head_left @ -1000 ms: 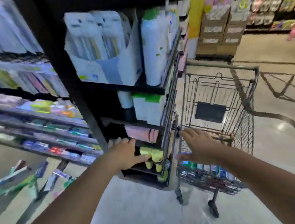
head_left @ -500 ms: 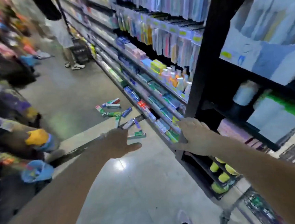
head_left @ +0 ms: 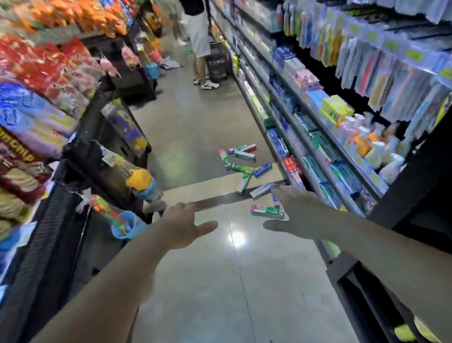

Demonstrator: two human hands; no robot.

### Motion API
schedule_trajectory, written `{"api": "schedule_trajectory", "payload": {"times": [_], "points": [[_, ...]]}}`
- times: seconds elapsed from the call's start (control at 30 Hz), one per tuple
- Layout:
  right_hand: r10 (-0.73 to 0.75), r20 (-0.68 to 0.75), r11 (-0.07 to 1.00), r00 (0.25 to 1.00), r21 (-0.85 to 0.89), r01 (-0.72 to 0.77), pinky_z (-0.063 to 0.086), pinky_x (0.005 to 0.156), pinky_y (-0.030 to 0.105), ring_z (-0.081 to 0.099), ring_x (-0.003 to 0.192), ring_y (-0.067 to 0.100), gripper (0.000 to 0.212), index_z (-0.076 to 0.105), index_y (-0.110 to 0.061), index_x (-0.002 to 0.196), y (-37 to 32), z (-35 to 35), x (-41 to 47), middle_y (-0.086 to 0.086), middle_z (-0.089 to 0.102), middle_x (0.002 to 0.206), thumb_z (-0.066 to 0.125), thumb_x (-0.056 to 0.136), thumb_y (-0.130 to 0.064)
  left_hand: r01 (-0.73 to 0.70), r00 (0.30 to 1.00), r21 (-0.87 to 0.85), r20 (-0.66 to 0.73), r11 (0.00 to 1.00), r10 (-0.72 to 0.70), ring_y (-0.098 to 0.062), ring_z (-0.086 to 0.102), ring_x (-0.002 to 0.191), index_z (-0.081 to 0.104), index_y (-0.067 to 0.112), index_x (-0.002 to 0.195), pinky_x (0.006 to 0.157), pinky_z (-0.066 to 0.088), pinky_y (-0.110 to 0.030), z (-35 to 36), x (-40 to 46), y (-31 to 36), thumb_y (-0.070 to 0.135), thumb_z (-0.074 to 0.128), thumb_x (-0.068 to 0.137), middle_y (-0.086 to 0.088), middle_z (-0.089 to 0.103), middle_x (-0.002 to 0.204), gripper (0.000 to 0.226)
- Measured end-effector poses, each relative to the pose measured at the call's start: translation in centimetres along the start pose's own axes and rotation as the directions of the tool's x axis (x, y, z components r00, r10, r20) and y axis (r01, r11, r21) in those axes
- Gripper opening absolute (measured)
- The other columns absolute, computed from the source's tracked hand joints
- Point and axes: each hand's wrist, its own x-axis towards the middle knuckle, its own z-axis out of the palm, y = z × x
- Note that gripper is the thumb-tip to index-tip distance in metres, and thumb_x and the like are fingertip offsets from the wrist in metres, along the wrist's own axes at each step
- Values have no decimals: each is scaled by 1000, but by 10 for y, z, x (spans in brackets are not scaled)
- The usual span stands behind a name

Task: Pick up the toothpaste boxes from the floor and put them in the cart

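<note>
Toothpaste boxes (head_left: 243,167), about ten, scattered on floor (head_left: 218,281).

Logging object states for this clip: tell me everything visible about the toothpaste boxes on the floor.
The toothpaste boxes lie scattered flat on the glossy floor beside the right-hand shelving, roughly ten long, slim cartons, apparently cardboard, in green, blue, red and white. They point in different directions; some overlap or touch. The nearest, a green and red one, lies just beyond the right hand, which hides part of the pile. Neither hand holds one. Print is unreadable.
</note>
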Motion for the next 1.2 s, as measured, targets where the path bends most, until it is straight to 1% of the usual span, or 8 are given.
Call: {"api": "schedule_trajectory", "payload": {"times": [0.13,0.27,0.37,0.43,0.57,0.83,1.03,1.2], "points": [[-25,42,999,999,-36,26,37,106,42,39,132,26,86,36,-18,145,2,-4,48,4,44,143,51,82,-75,36,999,-67,-9,997,-37,-27,39,136,35,24,149,109,34,-49,-9,24,-6,80,41,83,-4,42,148,87],[-82,94,993,992,-72,89,23,116,43,20,146,23,90,21,-19,154,-11,-6,101,3,24,159,45,87,-74,53,999,-101,12,994,-52,-28,44,132,35,26,149,107,38,-51,-15,60,-32,82,41,81,-5,45,145,88],[-91,108,991,990,-91,101,21,117,45,17,148,25,91,19,-18,155,-27,-10,152,5,20,161,44,87,-74,55,998,-90,26,994,-53,-26,50,123,43,23,141,101,44,-48,-22,97,-61,83,41,81,-4,50,138,85],[-84,110,990,990,-100,96,21,118,46,16,148,27,93,18,-19,155,-40,-14,190,5,19,162,43,87,-75,52,998,-84,26,995,-50,-26,49,124,45,23,136,102,40,-51,-31,124,-85,83,39,81,-2,50,137,81],[-45,108,992,993,-112,57,24,116,45,20,146,26,93,20,-18,155,-73,-33,265,4,24,160,43,86,-76,32,999,-116,33,993,-29,-29,42,132,34,18,148,104,34,-48,-68,178,-137,78,40,86,-6,44,145,86],[-10,107,994,994,-107,21,27,117,45,23,145,25,96,19,-19,155,-117,-60,389,5,26,159,45,84,-77,30,998,-125,64,992,-22,-27,45,127,41,21,141,102,36,-49,-111,283,-223,79,39,85,-2,49,138,81],[12,141,990,990,-139,8,21,119,45,17,149,25,94,15,-20,157,-117,-73,485,4,18,163,43,87,-75,56,996,-148,74,987,-46,-26,42,132,38,23,145,106,34,-49,-124,369,-257,79,41,85,-2,47,141,82],[1,146,994,989,-110,15,29,114,42,26,144,25,93,22,-21,154,-90,-79,585,4,27,158,45,84,-77,60,993,-103,104,993,-49,-28,38,134,41,20,139,104,31,-48,-154,463,-266,76,44,86,-5,45,142,77]]}}
